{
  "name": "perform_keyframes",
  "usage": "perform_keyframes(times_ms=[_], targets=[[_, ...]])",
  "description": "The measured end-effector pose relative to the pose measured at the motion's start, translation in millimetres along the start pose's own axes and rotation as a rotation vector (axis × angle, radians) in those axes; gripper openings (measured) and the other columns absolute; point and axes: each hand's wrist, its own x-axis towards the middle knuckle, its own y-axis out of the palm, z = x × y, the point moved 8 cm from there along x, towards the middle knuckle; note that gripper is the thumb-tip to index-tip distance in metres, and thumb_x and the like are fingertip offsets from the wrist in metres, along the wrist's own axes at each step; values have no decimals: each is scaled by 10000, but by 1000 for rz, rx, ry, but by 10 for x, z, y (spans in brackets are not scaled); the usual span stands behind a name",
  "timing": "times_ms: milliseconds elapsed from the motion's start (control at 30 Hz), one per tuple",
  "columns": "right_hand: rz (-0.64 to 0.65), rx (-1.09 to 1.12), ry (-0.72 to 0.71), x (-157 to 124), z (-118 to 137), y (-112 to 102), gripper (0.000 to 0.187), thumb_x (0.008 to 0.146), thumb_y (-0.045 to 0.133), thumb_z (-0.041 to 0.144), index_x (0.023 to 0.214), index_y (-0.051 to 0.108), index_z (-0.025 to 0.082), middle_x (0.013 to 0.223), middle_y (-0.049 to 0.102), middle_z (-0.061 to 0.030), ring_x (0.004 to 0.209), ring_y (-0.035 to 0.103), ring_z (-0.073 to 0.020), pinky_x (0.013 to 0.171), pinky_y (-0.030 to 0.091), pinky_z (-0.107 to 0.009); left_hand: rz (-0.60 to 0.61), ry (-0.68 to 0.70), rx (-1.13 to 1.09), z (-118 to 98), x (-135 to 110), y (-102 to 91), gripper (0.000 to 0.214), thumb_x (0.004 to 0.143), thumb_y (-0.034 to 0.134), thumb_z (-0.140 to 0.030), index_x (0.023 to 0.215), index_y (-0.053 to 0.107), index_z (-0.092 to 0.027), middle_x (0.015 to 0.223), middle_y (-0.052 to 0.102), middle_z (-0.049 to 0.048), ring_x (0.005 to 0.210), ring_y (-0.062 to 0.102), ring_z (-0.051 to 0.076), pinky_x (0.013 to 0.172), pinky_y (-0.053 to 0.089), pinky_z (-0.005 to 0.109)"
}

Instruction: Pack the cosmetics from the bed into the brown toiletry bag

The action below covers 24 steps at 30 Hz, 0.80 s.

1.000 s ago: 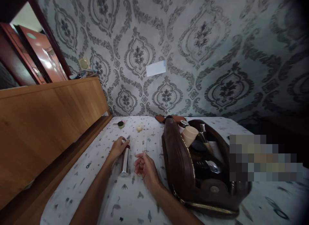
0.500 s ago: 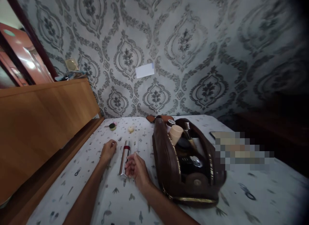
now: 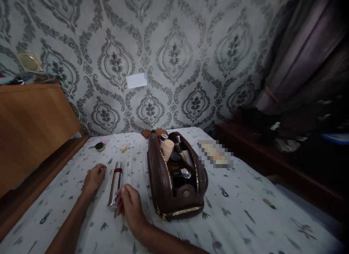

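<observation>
My left hand (image 3: 94,178) rests on the bed, fingers loosely bent and a little apart, holding nothing I can see. Just right of it is a shiny silver cylindrical tube (image 3: 115,184) with a dark red band near its far end. Beside the tube's near end lies my right hand (image 3: 131,206), palm turned inward, its fingers half curled and apart; whether they touch the tube I cannot tell. To the right, a brown leather toiletry bag (image 3: 180,195) sits unzipped. Inside are a beige-capped bottle (image 3: 167,149), a black container with a clear stopper (image 3: 178,177) and slim tubes.
A small dark-lidded jar (image 3: 100,147) and a small cream-coloured round item (image 3: 123,148) lie farther back on the patterned sheet (image 3: 234,217). Right of the bag is a blurred-out flat item (image 3: 215,153). A wooden headboard (image 3: 32,126) borders the left; dark furniture (image 3: 272,155) stands right.
The view has turned to the right, so everything appears shifted left and more of the right side shows. Both hands stay beside the silver tube in much the same pose.
</observation>
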Motion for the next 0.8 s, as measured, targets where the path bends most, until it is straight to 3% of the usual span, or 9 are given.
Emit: perform_keyframes(times_ms=[200, 400, 567, 800], targets=[[10, -47, -26, -72, 49, -9, 645, 761, 459, 801, 755, 543, 162, 569, 506, 45, 385, 426, -44, 367, 293, -161, 16, -21, 16, -16, -18, -5, 312, 839, 377, -394, 895, 630, -219, 674, 652, 16, 679, 607, 205, 615, 379, 273], [-80, -1, -82, 336, 133, 113, 543, 805, 464, 719, 755, 531, 182, 548, 503, 56, 357, 416, -48, 333, 289, -158, -4, 4, 7, -6, -8, 10, 315, 853, 383, -393, 897, 639, -213, 669, 657, 24, 669, 611, 210, 601, 380, 275], [-231, -26, -129, 620, 41, -24, 522, 793, 465, 704, 726, 540, 191, 520, 509, 53, 346, 438, -58, 329, 287, -166, -29, 38, 15, 28, 25, 44, 286, 855, 401, -371, 869, 644, -221, 677, 660, 22, 660, 604, 203, 596, 378, 268], [-212, -27, -126, 606, -38, -167, 488, 808, 479, 663, 745, 548, 184, 531, 532, 51, 343, 434, -52, 350, 276, -173, -17, 28, 10, 16, 19, 32, 267, 860, 400, -354, 879, 627, -214, 681, 653, 21, 665, 600, 200, 614, 380, 269]])
